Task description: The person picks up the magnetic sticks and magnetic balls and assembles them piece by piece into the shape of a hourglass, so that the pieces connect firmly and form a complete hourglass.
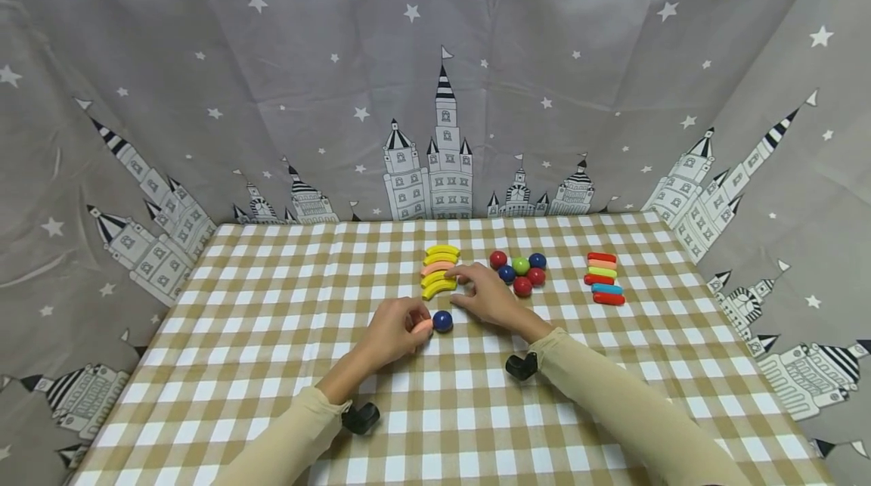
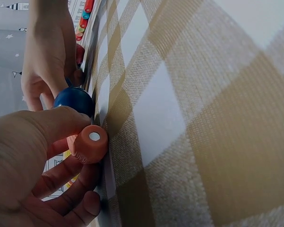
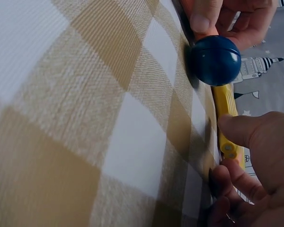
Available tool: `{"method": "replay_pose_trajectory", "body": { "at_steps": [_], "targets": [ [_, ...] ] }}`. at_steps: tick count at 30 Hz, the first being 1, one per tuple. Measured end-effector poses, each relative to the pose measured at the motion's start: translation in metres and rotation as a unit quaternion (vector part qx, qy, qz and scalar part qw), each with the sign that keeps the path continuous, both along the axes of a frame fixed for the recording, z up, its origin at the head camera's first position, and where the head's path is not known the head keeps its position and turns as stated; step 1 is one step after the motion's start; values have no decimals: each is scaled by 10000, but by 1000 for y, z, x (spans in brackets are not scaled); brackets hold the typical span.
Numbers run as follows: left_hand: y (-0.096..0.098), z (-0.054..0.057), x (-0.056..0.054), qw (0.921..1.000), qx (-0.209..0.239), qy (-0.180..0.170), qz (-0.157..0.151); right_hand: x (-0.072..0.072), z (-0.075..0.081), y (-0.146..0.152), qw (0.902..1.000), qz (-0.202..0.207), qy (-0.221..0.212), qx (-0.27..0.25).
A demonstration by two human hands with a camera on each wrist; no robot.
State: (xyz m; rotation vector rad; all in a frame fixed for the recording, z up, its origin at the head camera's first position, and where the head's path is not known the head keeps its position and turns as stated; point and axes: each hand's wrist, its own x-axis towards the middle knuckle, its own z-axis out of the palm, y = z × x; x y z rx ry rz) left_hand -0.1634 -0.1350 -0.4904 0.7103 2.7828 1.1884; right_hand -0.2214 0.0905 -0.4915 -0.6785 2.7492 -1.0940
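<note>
My left hand (image 1: 395, 331) pinches a short orange magnetic rod (image 2: 91, 142) between thumb and fingers, close over the checked cloth. A silver disc shows in the rod's near end. At its far end sits a dark blue ball (image 3: 215, 60), right against the rod. My right hand (image 1: 491, 295) reaches over the right ends of a column of curved rods, thumb and fingers apart. The lowest yellow curved rod (image 1: 438, 289) has its end between that thumb and the fingers. Among the yellow ones lies an orange curved rod (image 1: 438, 267).
Right of the curved rods is a cluster of red, blue and green balls (image 1: 520, 266). Farther right, straight rods (image 1: 602, 269) in red, orange, green and blue lie stacked in a column. A grey castle-print curtain (image 1: 340, 93) hangs along the back and sides of the cloth-covered table (image 1: 272, 320).
</note>
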Motion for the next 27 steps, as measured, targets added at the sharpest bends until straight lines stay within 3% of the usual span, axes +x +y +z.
{"method": "replay_pose_trajectory", "body": {
  "at_steps": [6,14,24,27],
  "targets": [
    [0,-1,-1,10000,60,7,-47,0,-1,-3,9987,-211,418,212],
    [0,0,-2,10000,-65,15,26,2,-1,-3,9979,-282,576,36],
    [1,0,-2,9999,-105,91,41,9,1,10,9993,-311,206,-15],
    [0,0,-1,9998,-87,143,56,14,0,17,9991,-343,265,34]
  ]
}}
